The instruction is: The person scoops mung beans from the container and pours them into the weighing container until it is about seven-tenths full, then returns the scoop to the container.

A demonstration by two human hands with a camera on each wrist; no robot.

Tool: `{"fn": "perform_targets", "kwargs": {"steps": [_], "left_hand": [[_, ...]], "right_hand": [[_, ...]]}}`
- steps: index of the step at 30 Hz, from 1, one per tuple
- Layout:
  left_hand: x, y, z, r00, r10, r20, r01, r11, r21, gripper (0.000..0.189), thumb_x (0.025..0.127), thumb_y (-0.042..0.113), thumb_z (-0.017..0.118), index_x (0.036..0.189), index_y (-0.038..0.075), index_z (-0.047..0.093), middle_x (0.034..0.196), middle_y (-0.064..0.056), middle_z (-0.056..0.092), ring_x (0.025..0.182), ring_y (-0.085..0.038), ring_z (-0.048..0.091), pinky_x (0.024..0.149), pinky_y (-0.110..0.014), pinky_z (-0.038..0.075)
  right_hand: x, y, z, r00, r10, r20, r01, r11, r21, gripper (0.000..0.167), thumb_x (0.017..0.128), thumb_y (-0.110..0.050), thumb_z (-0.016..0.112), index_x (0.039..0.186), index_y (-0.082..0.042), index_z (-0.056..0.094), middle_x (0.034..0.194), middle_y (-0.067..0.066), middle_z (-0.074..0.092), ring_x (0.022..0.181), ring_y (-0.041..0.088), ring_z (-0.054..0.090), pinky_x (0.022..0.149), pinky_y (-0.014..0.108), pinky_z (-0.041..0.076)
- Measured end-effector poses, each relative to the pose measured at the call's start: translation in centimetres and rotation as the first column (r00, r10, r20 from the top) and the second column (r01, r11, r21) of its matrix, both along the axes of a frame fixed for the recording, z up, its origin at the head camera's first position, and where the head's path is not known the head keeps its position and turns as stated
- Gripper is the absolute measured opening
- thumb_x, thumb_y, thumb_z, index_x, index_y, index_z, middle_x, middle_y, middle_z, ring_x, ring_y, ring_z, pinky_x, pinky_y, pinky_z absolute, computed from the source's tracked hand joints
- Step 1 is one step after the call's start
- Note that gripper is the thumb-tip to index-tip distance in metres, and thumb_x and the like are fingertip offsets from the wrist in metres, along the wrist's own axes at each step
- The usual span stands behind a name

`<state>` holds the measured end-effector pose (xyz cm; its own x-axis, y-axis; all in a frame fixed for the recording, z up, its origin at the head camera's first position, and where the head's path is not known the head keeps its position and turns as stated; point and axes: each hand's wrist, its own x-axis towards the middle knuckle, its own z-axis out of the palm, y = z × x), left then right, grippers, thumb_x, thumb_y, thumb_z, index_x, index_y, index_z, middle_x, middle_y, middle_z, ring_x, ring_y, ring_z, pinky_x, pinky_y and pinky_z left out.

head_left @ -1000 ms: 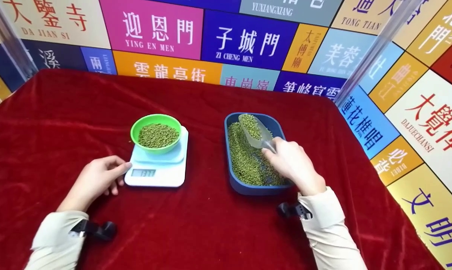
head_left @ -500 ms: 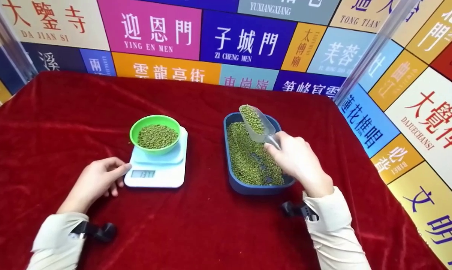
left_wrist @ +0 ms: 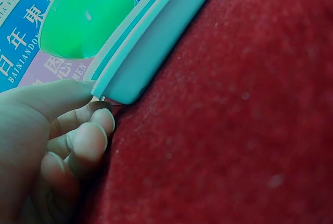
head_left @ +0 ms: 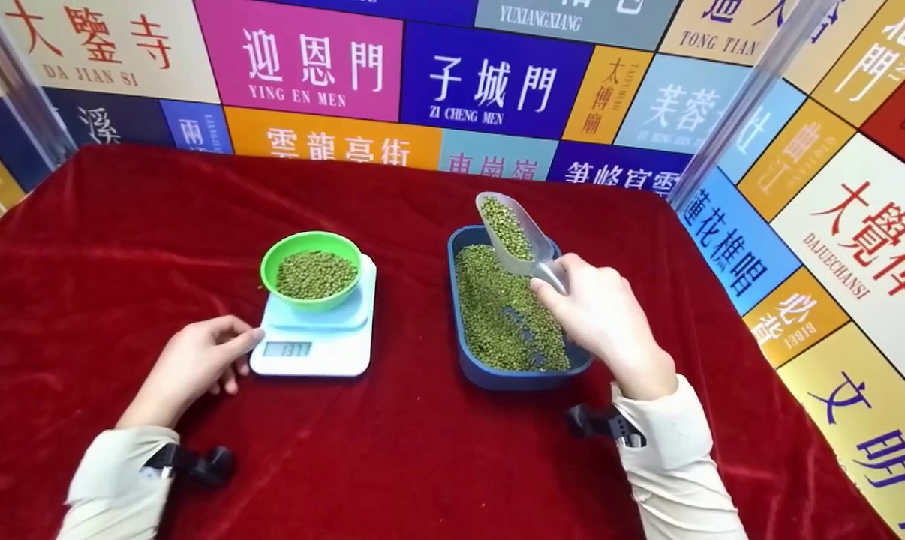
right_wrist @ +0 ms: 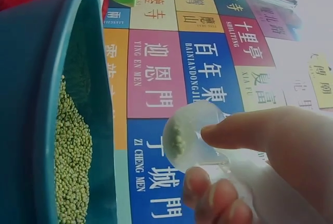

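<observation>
In the head view my left hand [head_left: 193, 364] is at the near left corner of a white kitchen scale [head_left: 340, 358], pinching that corner between thumb and curled fingers. A green bowl [head_left: 273, 262] of small green beans [head_left: 316, 275] sits on the scale, whose display appears to read 1377; any decimal point is too small to tell. My right hand [head_left: 606, 315] grips the handle of a clear scoop [head_left: 536, 232] loaded with beans. The scoop is raised over the far part of a blue container [head_left: 524, 380], which holds more beans. The right wrist view shows the scoop [right_wrist: 195, 130] beyond that container's rim.
Red velvet cloth [head_left: 407, 450] covers the table. Behind it stands a panel wall [head_left: 310, 60] of coloured blocks with lettering, with clear posts [head_left: 753, 97] near the corners. A strip of cloth separates the scale from the container.
My right hand has lifted the loaded scoop out of the beans and up above the container's far rim. My left hand, the scale and the bowl have stayed in place.
</observation>
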<state>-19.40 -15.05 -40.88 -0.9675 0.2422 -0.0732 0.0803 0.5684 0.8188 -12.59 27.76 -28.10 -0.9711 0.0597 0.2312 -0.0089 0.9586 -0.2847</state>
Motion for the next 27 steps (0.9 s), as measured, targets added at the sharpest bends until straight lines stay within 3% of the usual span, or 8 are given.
{"fn": "perform_targets", "kwargs": {"steps": [9, 17, 27], "left_hand": [[-0.1, -0.1, -0.1, 1.0, 0.011, 0.005, -0.011, 1.0, -0.003, 0.045, 0.081, 0.055, 0.053, 0.091, 0.011, 0.058, 0.064, -0.011, 0.058, 0.045, -0.023, 0.057, 0.039, -0.035, 0.046], [0.0, -0.3, -0.1, 1.0, 0.014, -0.001, -0.014, 1.0, 0.005, 0.045, 0.081, 0.055, 0.054, 0.091, 0.011, 0.059, 0.063, -0.011, 0.058, 0.045, -0.022, 0.057, 0.038, -0.035, 0.046], [-0.2, 0.2, -0.4, 1.0, 0.018, 0.002, -0.018, 1.0, 0.009, 0.043, 0.082, 0.054, 0.054, 0.09, 0.012, 0.059, 0.063, -0.011, 0.058, 0.045, -0.023, 0.057, 0.038, -0.035, 0.046]], "right_hand": [[0.3, -0.6, 0.4, 0.997, 0.013, -0.076, -0.015, 1.0, -0.021, 0.033, 0.084, -0.044, 0.054, 0.098, -0.015, 0.058, 0.074, -0.001, 0.06, 0.064, 0.02, 0.054, 0.058, 0.035, 0.043], [0.5, -1.3, 0.5, 0.986, 0.04, -0.164, -0.035, 0.999, 0.034, 0.031, 0.082, -0.044, 0.056, 0.097, -0.018, 0.06, 0.07, -0.003, 0.059, 0.06, 0.019, 0.053, 0.054, 0.039, 0.042], [0.7, -1.6, 0.3, 0.977, 0.067, -0.203, -0.053, 0.996, 0.075, 0.023, 0.078, -0.035, 0.057, 0.093, -0.018, 0.06, 0.061, -0.004, 0.056, 0.053, 0.017, 0.051, 0.049, 0.038, 0.042]]}}
